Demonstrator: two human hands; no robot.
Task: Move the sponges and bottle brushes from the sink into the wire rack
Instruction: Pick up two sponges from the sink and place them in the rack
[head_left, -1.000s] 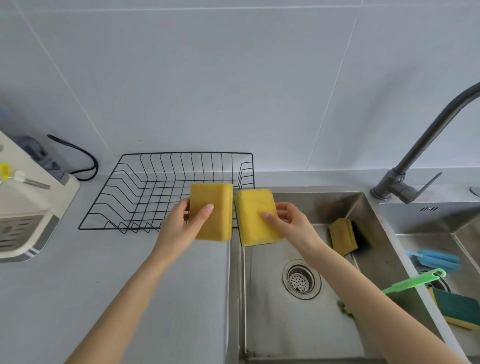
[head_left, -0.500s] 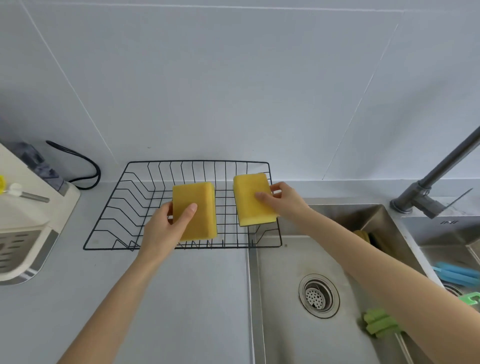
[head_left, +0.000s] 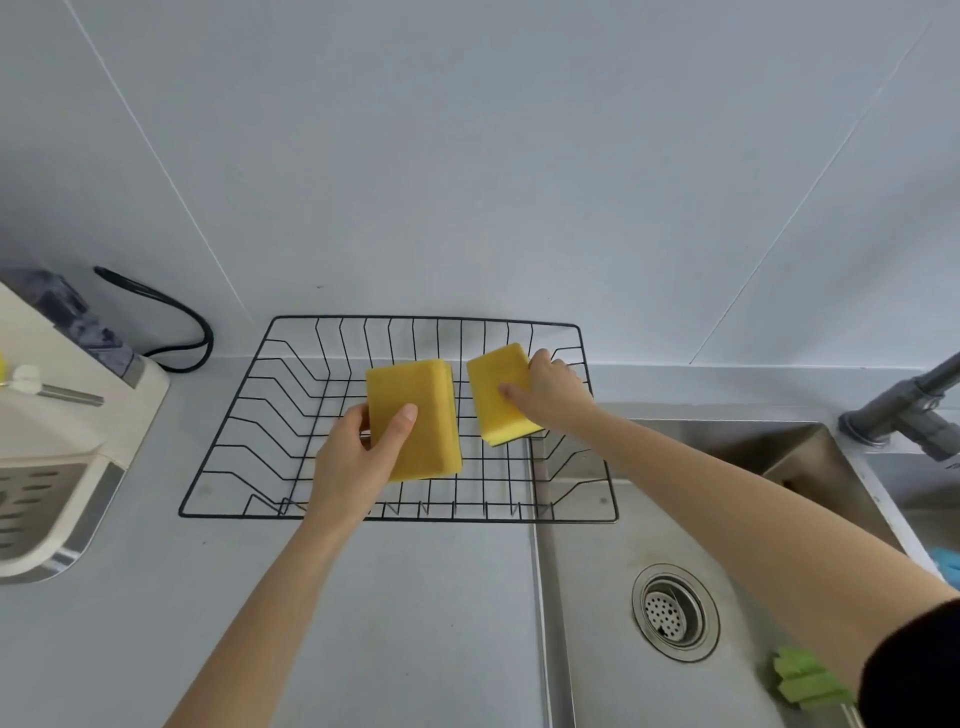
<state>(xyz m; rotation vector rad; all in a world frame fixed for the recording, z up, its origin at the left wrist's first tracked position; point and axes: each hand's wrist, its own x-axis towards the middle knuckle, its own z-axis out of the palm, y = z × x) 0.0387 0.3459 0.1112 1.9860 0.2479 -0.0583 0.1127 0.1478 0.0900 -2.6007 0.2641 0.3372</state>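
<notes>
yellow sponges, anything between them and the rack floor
Nothing visible. The left hand holds one yellow rectangular sponge and the right hand the other over the black wire rack, whose bare wires show beneath.

Two yellow rectangular sponges held over black wire rack (head_left: 322, 415), side by side, apart
Left sponge (head_left: 415, 415): broad face up, long axis front to back, above rack middle
Right sponge (head_left: 501, 392): tilted, above rack's right part
Rack: empty-floored, on counter, right edge overhanging sink (head_left: 597, 597)
Green brush head (head_left: 805, 683) in sink, near right of drain; handle hidden by arm
</notes>
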